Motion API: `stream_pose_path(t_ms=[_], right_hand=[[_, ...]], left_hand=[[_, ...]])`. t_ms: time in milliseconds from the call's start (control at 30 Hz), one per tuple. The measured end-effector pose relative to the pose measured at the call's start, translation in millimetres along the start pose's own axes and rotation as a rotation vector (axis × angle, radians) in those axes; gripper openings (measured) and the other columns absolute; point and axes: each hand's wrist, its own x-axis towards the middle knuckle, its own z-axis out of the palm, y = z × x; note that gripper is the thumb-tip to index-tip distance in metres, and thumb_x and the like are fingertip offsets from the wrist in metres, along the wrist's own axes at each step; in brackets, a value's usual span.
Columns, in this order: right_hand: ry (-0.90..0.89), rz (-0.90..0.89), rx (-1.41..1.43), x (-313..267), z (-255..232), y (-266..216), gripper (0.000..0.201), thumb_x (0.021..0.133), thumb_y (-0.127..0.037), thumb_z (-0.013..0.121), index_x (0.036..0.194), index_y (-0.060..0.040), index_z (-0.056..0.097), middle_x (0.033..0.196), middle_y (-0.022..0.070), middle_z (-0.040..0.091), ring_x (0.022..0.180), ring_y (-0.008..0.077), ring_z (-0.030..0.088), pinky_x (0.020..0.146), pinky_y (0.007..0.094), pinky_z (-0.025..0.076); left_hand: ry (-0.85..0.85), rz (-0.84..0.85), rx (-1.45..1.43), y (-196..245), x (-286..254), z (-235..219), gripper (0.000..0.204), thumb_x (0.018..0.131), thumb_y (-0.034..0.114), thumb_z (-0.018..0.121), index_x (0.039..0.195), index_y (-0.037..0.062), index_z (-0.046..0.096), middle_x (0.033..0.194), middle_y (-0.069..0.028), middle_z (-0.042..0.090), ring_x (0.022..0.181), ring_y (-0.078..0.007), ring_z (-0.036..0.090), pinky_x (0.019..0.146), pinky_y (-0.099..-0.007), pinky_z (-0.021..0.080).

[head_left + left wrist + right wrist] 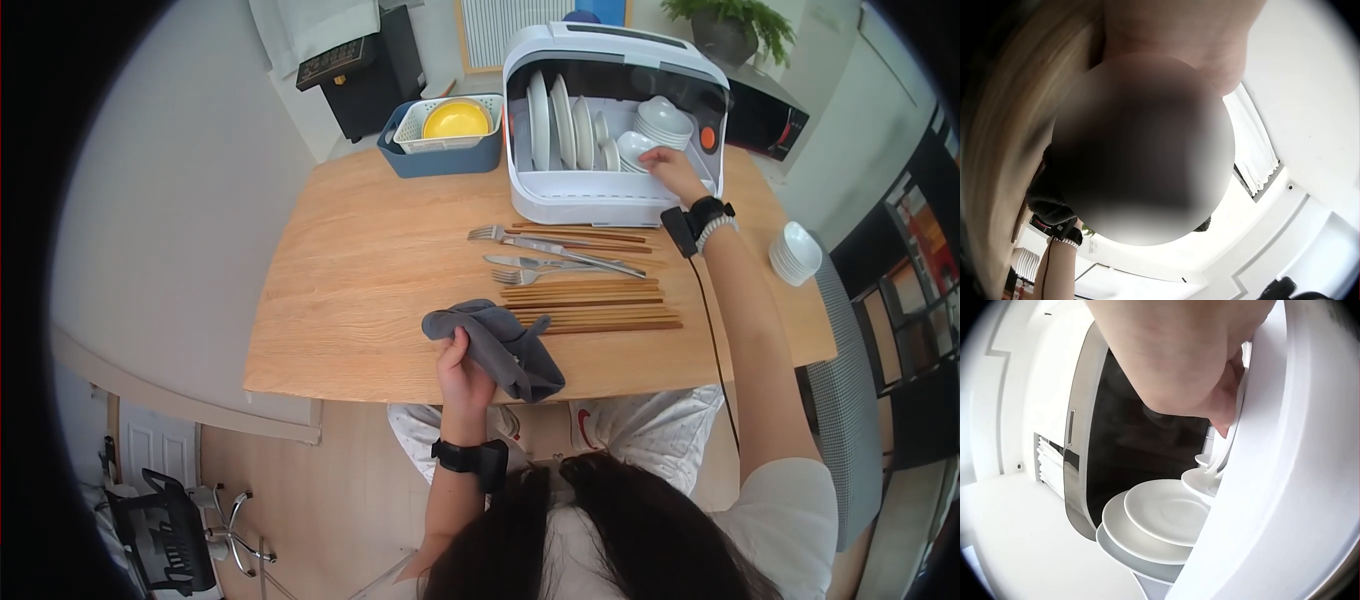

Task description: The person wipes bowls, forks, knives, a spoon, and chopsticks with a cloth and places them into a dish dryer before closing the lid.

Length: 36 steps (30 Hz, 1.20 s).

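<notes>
While forks, knives (560, 255) and wooden chopsticks (590, 305) lie in rows across the middle of the desk (340, 280), a blue basket (440, 150) with a yellow bowl (456, 120) sits at the far edge beside the white dish cabinet (610, 110), and a stack of small white bowls (795, 252) stands alone at the right end. Upright plates (560, 120) fill the cabinet's left half, just beside the reaching arm. Inside its right half, the right hand (672, 168) rests on a small white bowl (636, 150), fingers curled at its rim; whether they truly grip it cannot be told. At the near edge, the left hand (462, 372) grips a crumpled grey cloth (500, 345), well apart from the bowl.
</notes>
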Motion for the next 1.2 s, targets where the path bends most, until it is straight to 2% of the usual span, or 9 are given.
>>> stream_pose_path(t_ms=[300, 533, 600, 733, 867, 933, 1000, 1067, 1200], right_hand=[[0.061, 0.049, -0.082, 3.7, 4.6, -10.9, 0.021, 0.07, 0.001, 0.051, 0.084, -0.0019, 0.067, 0.081, 0.0086, 0.064, 0.076, 0.0164, 0.058, 0.071, 0.0262, 0.043], [0.095, 0.031, -0.065, 1.0, 7.3, -3.2, 0.018, 0.072, -0.003, 0.055, 0.085, -0.0017, 0.066, 0.085, 0.0104, 0.065, 0.08, 0.0194, 0.06, 0.074, 0.0274, 0.044], [0.249, -0.268, 0.01, -8.0, 6.1, 0.5, 0.018, 0.075, -0.008, 0.059, 0.091, -0.0007, 0.064, 0.09, 0.0116, 0.065, 0.086, 0.0204, 0.06, 0.078, 0.0277, 0.044], [0.353, -0.263, -0.005, -44.2, -31.2, -8.1, 0.023, 0.076, -0.013, 0.062, 0.095, 0.0003, 0.062, 0.095, 0.015, 0.064, 0.093, 0.0244, 0.059, 0.083, 0.029, 0.043], [0.603, -0.218, -0.544, -109.4, -107.9, -8.4, 0.026, 0.075, -0.015, 0.061, 0.095, 0.0018, 0.061, 0.095, 0.0192, 0.062, 0.094, 0.0336, 0.058, 0.084, 0.0358, 0.043], [0.67, -0.079, -0.695, -142.5, -136.8, -7.0, 0.028, 0.075, -0.019, 0.06, 0.094, 0.0014, 0.062, 0.095, 0.0194, 0.062, 0.093, 0.0349, 0.057, 0.085, 0.0389, 0.043], [0.626, 0.007, -0.878, -166.3, -156.2, 13.9, 0.032, 0.077, -0.025, 0.058, 0.096, 0.0003, 0.062, 0.094, 0.0202, 0.062, 0.092, 0.0361, 0.056, 0.084, 0.0416, 0.042], [0.377, 0.228, -1.007, -181.5, -171.9, 43.7, 0.031, 0.08, -0.028, 0.055, 0.097, -0.003, 0.063, 0.091, 0.0188, 0.062, 0.09, 0.0371, 0.057, 0.084, 0.0437, 0.041], [0.422, 0.111, -0.938, -200.2, -181.4, 49.2, 0.022, 0.082, -0.02, 0.054, 0.094, -0.0036, 0.062, 0.083, 0.0211, 0.061, 0.081, 0.0377, 0.058, 0.071, 0.0415, 0.046]], left_hand=[[-0.036, -0.001, 0.02, 0.6, -2.8, 3.7, 0.026, 0.088, 0.016, 0.05, 0.111, 0.0039, 0.047, 0.104, -0.01, 0.057, 0.097, -0.024, 0.055, 0.084, -0.0374, 0.045], [-0.112, -0.003, 0.033, 0.9, -1.5, -3.3, 0.025, 0.09, 0.02, 0.046, 0.111, 0.0054, 0.049, 0.108, -0.0086, 0.056, 0.101, -0.0232, 0.053, 0.09, -0.037, 0.041], [-0.133, -0.011, 0.021, 1.7, -3.2, -0.5, 0.026, 0.09, 0.02, 0.046, 0.111, 0.0054, 0.05, 0.108, -0.0084, 0.057, 0.101, -0.0231, 0.053, 0.09, -0.0369, 0.041], [-0.07, 0.021, -0.023, -1.4, -3.0, -4.5, 0.025, 0.09, 0.016, 0.046, 0.112, 0.0045, 0.048, 0.107, -0.0096, 0.056, 0.102, -0.0241, 0.053, 0.09, -0.0376, 0.041], [-0.035, 0.031, -0.021, -3.1, -0.6, -10.7, 0.025, 0.089, 0.015, 0.046, 0.112, 0.0044, 0.049, 0.109, -0.0101, 0.056, 0.102, -0.0239, 0.053, 0.092, -0.0379, 0.04], [-0.059, 0.031, -0.003, -3.3, 0.9, -17.5, 0.027, 0.09, 0.019, 0.045, 0.113, 0.0051, 0.049, 0.111, -0.0096, 0.055, 0.104, -0.0242, 0.052, 0.093, -0.0388, 0.039], [-0.076, 0.039, 0.013, -4.6, 0.6, -20.3, 0.03, 0.091, 0.023, 0.044, 0.114, 0.0057, 0.049, 0.112, -0.0091, 0.055, 0.105, -0.0246, 0.051, 0.095, -0.0398, 0.037], [-0.035, 0.006, -0.024, -3.2, -0.2, -17.5, 0.031, 0.091, 0.023, 0.043, 0.115, 0.0052, 0.049, 0.111, -0.0091, 0.055, 0.104, -0.0249, 0.052, 0.093, -0.0409, 0.038], [0.051, 0.073, -0.053, -2.7, -5.2, -3.8, 0.032, 0.091, 0.024, 0.043, 0.116, 0.0046, 0.048, 0.109, -0.0089, 0.056, 0.102, -0.0243, 0.053, 0.092, -0.0412, 0.04]])
